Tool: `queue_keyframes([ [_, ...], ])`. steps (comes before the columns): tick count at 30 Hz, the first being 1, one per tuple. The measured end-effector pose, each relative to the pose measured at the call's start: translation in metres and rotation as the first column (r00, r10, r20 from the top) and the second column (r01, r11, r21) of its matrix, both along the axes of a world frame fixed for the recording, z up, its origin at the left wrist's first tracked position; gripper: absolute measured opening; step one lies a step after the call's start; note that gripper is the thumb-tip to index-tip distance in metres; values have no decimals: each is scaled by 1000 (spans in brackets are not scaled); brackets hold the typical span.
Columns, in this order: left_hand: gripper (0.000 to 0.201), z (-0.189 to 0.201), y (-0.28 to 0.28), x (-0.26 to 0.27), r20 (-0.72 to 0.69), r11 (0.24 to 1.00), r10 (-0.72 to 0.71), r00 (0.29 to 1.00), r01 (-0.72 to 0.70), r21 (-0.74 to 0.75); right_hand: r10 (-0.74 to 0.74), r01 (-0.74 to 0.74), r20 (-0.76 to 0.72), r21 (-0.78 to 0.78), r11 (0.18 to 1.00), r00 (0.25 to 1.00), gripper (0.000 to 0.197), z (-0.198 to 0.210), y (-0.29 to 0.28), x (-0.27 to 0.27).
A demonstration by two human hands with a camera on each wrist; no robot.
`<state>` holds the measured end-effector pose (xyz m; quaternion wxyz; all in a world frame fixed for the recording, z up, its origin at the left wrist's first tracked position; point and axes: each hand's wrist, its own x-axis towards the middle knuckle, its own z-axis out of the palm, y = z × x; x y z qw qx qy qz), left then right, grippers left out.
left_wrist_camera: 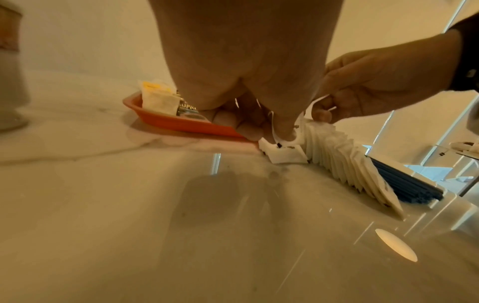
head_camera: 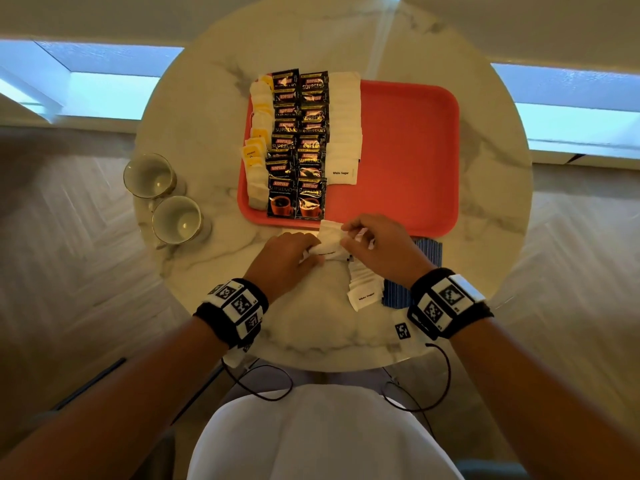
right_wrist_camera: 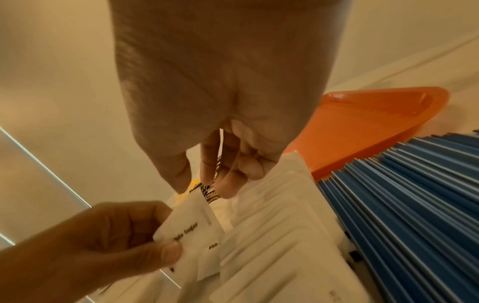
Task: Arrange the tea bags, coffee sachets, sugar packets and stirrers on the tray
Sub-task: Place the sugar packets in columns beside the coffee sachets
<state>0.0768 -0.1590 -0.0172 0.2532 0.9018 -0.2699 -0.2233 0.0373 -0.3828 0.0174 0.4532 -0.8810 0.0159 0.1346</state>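
Observation:
A red tray (head_camera: 408, 150) carries a column of tea bags (head_camera: 258, 133), two columns of black coffee sachets (head_camera: 298, 147) and a column of white sugar packets (head_camera: 343, 126); its right half is bare. At the tray's near edge both hands hold a small bunch of sugar packets (head_camera: 330, 237). My left hand (head_camera: 298, 251) pinches the bunch's lower end (right_wrist_camera: 191, 225), and my right hand (head_camera: 360, 233) pinches its top. A leaning row of sugar packets (head_camera: 363, 289) lies on the table under my right hand. Blue stirrers (head_camera: 429, 247) lie beside that row.
Two empty cups (head_camera: 149, 174) (head_camera: 176, 220) stand on the round marble table (head_camera: 207, 289) left of the tray. The table's edge runs close to my wrists. Bare marble lies on the near left and to the right of the tray.

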Motion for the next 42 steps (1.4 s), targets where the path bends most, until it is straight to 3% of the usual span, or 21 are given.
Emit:
queue_keyframes([
  [3,22,11,-1,6,49,996,-16,999,20,-88,58,-58,-27,17,998,998,28,0,4,-1],
  [7,22,14,-11,13,67,994,-16,998,23,-104,76,-76,3,-16,997,997,14,4,4,3],
  [13,52,-4,-22,13,79,999,-28,997,27,20,-3,2,-18,-53,999,1000,13,6,-7,0],
  [21,41,-4,-23,6,212,987,-79,974,47,152,-76,76,-6,0,997,997,13,9,-11,-2],
  [24,38,-2,-23,5,195,982,-102,976,67,178,-81,81,2,2,997,997,14,9,-11,0],
  [30,26,9,-16,7,66,998,-51,996,48,45,-112,113,20,-16,994,993,13,12,-16,17],
  [34,26,18,-11,14,108,999,-21,994,25,-41,-165,166,31,-32,986,986,14,4,-24,44],
  [42,25,24,-9,34,143,995,30,989,-16,-96,-127,128,16,-153,980,992,19,-28,-31,100],
])
